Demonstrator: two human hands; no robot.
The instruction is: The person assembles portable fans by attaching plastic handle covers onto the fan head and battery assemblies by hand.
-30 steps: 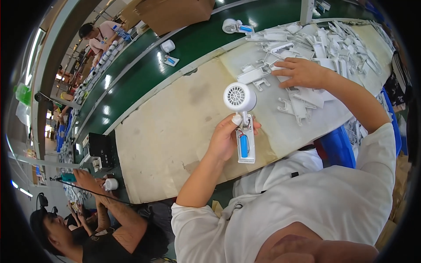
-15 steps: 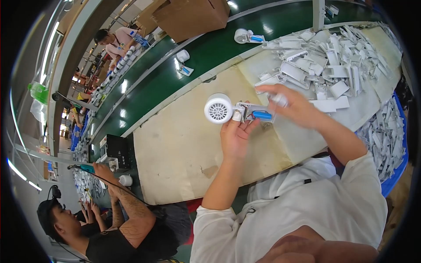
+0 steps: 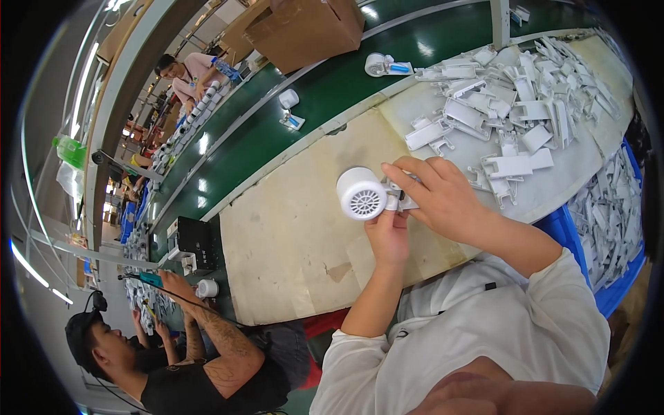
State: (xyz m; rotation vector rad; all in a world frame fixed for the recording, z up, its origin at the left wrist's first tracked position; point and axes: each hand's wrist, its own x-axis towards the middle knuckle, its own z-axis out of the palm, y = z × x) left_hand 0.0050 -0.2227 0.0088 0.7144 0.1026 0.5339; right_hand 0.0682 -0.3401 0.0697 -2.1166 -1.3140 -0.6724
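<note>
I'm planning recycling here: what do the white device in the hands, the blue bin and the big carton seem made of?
Device: probably hard plastic, smooth with a soft sheen; the neat grille slots look moulded.
Bin: likely plastic, smooth; its even blue suggests it.
Carton: cardboard, matt; brown, flat, creased panels show it.

Classed as a factory assembly floor. Identifiable by the long green belt (image 3: pixel 332 90) carrying units (image 3: pixel 375 65), the bench (image 3: pixel 290 228) heaped with white parts (image 3: pixel 529 111), the filled bin (image 3: pixel 614 296), and co-workers (image 3: pixel 207 384) stationed alongside.
</note>
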